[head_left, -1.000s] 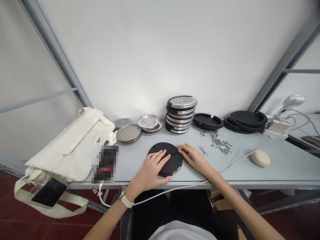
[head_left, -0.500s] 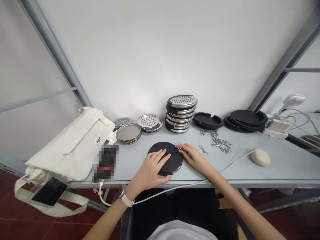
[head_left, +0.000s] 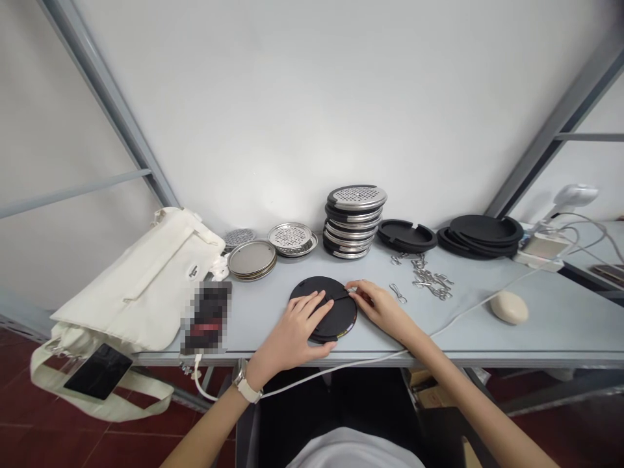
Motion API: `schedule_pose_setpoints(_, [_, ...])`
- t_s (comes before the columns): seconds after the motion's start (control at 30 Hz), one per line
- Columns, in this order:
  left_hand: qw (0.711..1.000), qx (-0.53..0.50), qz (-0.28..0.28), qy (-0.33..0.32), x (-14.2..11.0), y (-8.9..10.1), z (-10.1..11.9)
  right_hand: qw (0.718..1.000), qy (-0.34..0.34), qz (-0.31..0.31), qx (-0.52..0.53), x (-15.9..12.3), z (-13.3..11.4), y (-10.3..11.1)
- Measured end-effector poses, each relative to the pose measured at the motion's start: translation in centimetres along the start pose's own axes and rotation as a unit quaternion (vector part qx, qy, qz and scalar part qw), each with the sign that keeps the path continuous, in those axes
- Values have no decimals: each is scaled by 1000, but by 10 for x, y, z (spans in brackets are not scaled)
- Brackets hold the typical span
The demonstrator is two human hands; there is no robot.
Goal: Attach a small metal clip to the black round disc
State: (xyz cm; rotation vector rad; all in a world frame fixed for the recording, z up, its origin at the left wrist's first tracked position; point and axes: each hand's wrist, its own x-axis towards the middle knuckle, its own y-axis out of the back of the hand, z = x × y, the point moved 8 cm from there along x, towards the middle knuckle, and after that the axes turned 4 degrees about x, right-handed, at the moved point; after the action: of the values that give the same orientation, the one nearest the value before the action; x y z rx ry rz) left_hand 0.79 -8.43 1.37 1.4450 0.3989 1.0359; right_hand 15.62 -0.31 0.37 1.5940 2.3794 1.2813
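A round black disc lies flat on the table in front of me, with a narrow slot running to its right edge. Small coloured marks show along its front right rim. My left hand rests on the disc with fingers stretched out and spread, the thumb along its front edge. At the slot's outer end, my right hand has thumb and index finger pinched together. Whatever is between those fingertips is too small and covered to make out. Loose metal clips lie to the right, with a single clip nearer my right hand.
Behind the disc stands a tall stack of perforated metal-and-black discs. Metal plates and perforated plates sit left, black round trays right. A white bag, a cable and a cream rounded object are nearby.
My right fingertips have shifted slightly to the right along the disc's edge. The left hand and the disc stay practically where they were.
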Motion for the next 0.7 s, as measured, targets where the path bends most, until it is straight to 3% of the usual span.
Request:
schedule_pose_setpoints(0.13, [1000, 0, -5, 3, 0, -1, 0, 1000, -20, 5, 8, 1, 1, 1])
schedule_pose_setpoints(0.7, [1000, 2, 4, 3, 0, 0, 0, 1000, 22, 15, 6, 0, -6, 6])
